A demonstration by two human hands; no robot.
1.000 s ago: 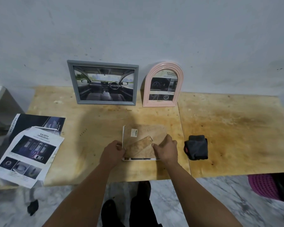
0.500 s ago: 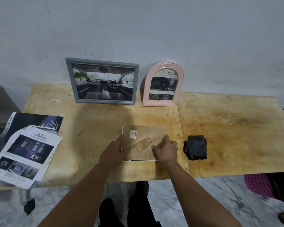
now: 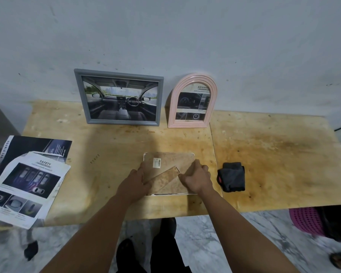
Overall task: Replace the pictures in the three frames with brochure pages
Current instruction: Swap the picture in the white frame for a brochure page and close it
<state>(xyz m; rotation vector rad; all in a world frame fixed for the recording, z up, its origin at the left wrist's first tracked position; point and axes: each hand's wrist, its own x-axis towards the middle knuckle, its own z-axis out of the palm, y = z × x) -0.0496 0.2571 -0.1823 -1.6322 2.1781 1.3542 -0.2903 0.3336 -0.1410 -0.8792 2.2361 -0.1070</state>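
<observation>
**Both hands on a face-down frame**

Both hands lie on the third frame point(image 3: 168, 172), which rests face down on the desk point(image 3: 274, 164) with its brown backing board up. Left hand point(image 3: 135, 185) grips the frame's left edge, fingers curled round it, the thumb on the backing. Right hand point(image 3: 198, 179) presses on the right part of the backing, fingers bent over the board beside the easel stand point(image 3: 163, 179); whether it pinches anything I cannot tell. That stand lies slantwise across the backing, between the two hands. A small white barcode label point(image 3: 157, 162) sits on the board, above the stand.

Taking the face-down frame as the landmark: behind it, against the wall point(image 3: 165, 36), a grey frame point(image 3: 119, 97) stands upright and to the left, showing a car interior with a steering wheel. Behind and a little to the right stands a pink arched frame point(image 3: 192, 101), just beside the grey one, holding a printed page with dark car pictures. Just to the right of the face-down frame lies a dark folded cloth point(image 3: 232, 177) with a bit of red at its left side, close to the right hand but apart from it. Well to the left, at the desk's edge, brochure pages point(image 3: 26, 184) lie loose: a white sheet headed SAFETY on top of a dark one, the white sheet hanging over the near edge. Below and far right, under the desk, a pink perforated basket point(image 3: 305, 221) sits on the marbled floor point(image 3: 205, 233).
</observation>
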